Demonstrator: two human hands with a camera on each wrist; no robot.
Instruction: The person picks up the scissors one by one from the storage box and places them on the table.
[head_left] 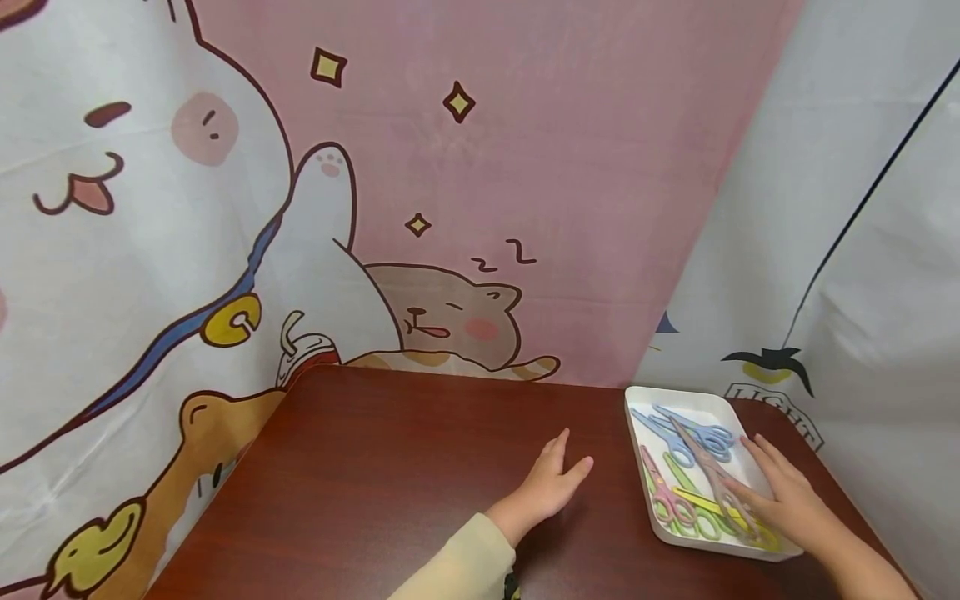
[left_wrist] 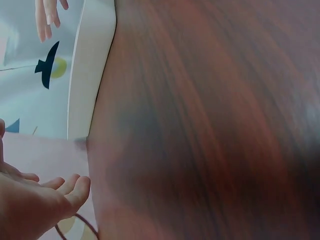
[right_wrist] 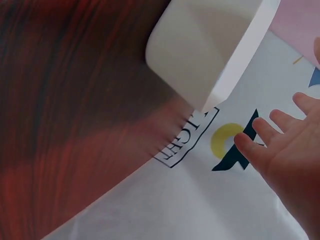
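Observation:
A white tray (head_left: pixel 708 545) holds several pairs of scissors. Blue scissors (head_left: pixel 705 431) lie at its far end, with pink scissors (head_left: pixel 657 483), green scissors (head_left: pixel 678 473) and yellow scissors (head_left: pixel 701 500) nearer. Across them is a blurred greyish-pink pair of scissors (head_left: pixel 705 461). My right hand (head_left: pixel 787 496) hovers over the tray's right side, fingers spread; its palm looks bare in the right wrist view (right_wrist: pixel 285 145). Left of the tray, my left hand (head_left: pixel 543 483) is held over the table with fingers extended and nothing in it.
The dark red-brown table (head_left: pixel 420 467) stretches left of the tray. A printed cloth (head_left: pixel 585 167) with cartoon animals hangs behind it, and a whitish cloth (head_left: pixel 892 333) borders its right edge. The tray stands near the table's back right corner.

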